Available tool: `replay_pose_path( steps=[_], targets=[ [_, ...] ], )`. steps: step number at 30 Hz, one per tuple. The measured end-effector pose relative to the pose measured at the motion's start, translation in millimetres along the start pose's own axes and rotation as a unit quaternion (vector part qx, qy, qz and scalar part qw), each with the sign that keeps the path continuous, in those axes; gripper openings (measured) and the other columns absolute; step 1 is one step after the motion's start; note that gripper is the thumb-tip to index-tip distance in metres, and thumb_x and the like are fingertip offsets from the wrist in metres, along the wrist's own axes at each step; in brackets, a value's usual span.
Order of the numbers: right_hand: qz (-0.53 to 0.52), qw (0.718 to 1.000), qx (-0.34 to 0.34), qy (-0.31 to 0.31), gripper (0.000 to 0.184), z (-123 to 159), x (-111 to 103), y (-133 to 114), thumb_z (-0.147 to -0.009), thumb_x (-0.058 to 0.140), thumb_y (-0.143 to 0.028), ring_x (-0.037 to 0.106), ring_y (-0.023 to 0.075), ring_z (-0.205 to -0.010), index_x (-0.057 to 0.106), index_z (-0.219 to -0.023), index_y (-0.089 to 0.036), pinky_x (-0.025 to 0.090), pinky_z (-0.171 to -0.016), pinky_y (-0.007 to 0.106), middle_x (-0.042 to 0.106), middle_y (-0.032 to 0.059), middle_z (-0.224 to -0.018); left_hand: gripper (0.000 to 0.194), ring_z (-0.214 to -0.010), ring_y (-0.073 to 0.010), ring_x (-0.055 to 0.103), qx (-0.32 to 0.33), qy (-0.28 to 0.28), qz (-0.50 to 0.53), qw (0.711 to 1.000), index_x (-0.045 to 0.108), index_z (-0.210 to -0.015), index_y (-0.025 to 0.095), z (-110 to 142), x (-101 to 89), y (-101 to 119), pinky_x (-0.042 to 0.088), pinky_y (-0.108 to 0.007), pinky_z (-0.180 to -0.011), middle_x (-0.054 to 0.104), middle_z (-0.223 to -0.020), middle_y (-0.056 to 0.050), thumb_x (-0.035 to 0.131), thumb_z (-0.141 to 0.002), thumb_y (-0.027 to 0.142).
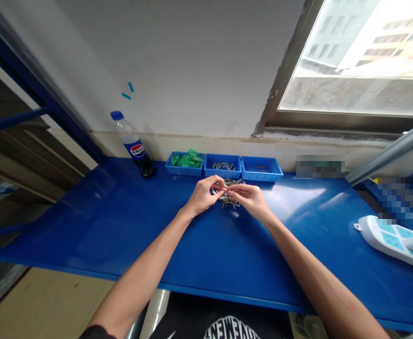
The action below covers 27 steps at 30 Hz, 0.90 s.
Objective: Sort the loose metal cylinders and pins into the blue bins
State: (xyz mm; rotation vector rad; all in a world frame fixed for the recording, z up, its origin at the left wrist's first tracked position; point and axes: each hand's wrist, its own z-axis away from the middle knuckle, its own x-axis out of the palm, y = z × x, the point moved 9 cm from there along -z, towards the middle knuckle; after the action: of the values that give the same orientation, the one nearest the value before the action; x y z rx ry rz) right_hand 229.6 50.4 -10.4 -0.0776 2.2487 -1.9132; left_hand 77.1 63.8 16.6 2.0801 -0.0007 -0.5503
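Over a heap of small metal parts (230, 203) on the blue table, my two hands meet with their fingertips almost touching. My left hand (205, 194) is closed in a pinch, thumb against forefinger. My right hand (249, 197) pinches from the other side. Something small may sit between the fingertips, but it is too tiny to name. Slim brass-coloured and silvery pieces show below the fingers; the hands hide part of the heap. Just behind stand three blue bins: one with green plastic pieces (188, 159), a middle one with grey metal pieces (223, 165), and a right bin (263, 176) with a few thin pieces.
A cola bottle (134, 148) with a blue cap stands at the back left of the blue table (122, 226). A white power strip (393, 240) lies at the right edge. The wall and a window (354, 84) close off the back.
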Motion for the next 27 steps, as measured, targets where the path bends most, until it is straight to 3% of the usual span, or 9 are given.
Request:
replay_pose_path(
  steps=[4,7,10,12,15,27],
  targets=[
    [0.005,1.000,0.007,0.011,0.036,-1,-4,5,-0.079,0.082,-0.052,0.078,0.0279,-0.083,0.082,-0.095,-0.020,0.063,-0.077,0.040,0.082,0.0088,-0.092,0.011,-0.088,-0.0168,0.072,0.033,-0.021,-0.082,0.996,0.067,-0.101,0.019,0,-1.6,7,0.059,-0.029,-0.086,0.072,-0.100,-0.005,0.070,-0.091,0.021],
    [0.015,0.995,-0.018,0.093,0.036,-1,-24,2,-0.081,0.080,-0.050,0.078,0.0281,-0.089,0.081,-0.100,-0.019,0.063,-0.084,0.042,0.082,0.0096,-0.097,0.014,-0.084,-0.0179,0.069,0.054,-0.072,-0.176,0.980,0.071,-0.103,0.019,3,-2.8,8,0.056,-0.030,-0.082,0.072,-0.096,-0.005,0.071,-0.090,0.024],
    [0.005,0.981,-0.057,0.186,0.046,1,-46,-4,-0.080,0.081,-0.046,0.076,0.0285,-0.102,0.077,-0.118,-0.020,0.060,-0.097,0.045,0.078,0.0123,-0.120,0.022,-0.079,-0.0179,0.069,0.058,-0.132,-0.210,0.967,0.073,-0.106,0.019,6,-3.6,1,0.055,-0.029,-0.077,0.072,-0.088,-0.004,0.076,-0.085,0.024],
    [-0.010,0.976,-0.062,0.208,0.057,1,-52,-4,-0.079,0.081,-0.044,0.075,0.0291,-0.107,0.071,-0.130,-0.022,0.059,-0.100,0.048,0.071,0.0137,-0.136,0.026,-0.080,-0.0180,0.070,0.055,-0.152,-0.211,0.964,0.074,-0.109,0.019,7,-4.8,-4,0.054,-0.028,-0.076,0.074,-0.089,-0.004,0.076,-0.083,0.021],
    [-0.029,0.978,-0.052,0.200,0.059,0,-52,-2,-0.079,0.081,-0.042,0.075,0.0297,-0.106,0.067,-0.133,-0.024,0.058,-0.100,0.050,0.067,0.0143,-0.142,0.028,-0.081,-0.0174,0.071,0.051,-0.159,-0.200,0.965,0.075,-0.110,0.020,7,-6.2,-8,0.055,-0.027,-0.077,0.076,-0.092,-0.004,0.073,-0.083,0.015],
    [-0.004,0.986,-0.033,0.166,0.039,0,-42,-3,-0.081,0.075,-0.037,0.075,0.0263,-0.096,0.071,-0.117,-0.023,0.059,-0.090,0.044,0.074,0.0118,-0.128,0.031,-0.078,-0.0150,0.071,0.035,-0.113,-0.150,0.982,0.077,-0.106,0.019,4,-18.5,-7,0.054,-0.024,-0.073,0.077,-0.090,-0.003,0.068,-0.078,0.010]
  ],
)
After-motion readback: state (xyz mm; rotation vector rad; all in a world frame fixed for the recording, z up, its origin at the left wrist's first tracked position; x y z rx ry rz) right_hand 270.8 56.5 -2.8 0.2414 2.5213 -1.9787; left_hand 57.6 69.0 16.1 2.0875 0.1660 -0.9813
